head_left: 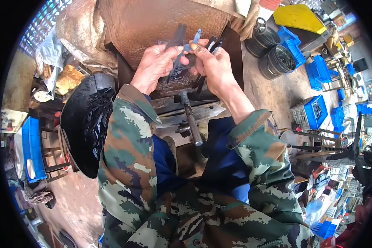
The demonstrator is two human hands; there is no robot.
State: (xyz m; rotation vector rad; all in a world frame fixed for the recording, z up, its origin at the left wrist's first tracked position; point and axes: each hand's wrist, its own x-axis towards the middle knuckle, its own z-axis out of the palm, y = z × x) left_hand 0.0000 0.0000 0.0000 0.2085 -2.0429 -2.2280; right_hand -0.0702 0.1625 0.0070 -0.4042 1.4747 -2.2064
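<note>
Left hand (155, 66) is pinching a dark flat part (177, 45) upright; right hand (213, 64) is gripping black pliers (213, 44) and touching a bluish strip (193, 41) above the rusty bench (161, 25). Parts are filling the left basin (76, 120); fitting appears unfinished.

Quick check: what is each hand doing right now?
Left hand: closed on a dark flat metal piece.
Right hand: closed on a bundle of black metal pieces, fingertips also pinching a small bluish strip.
</note>
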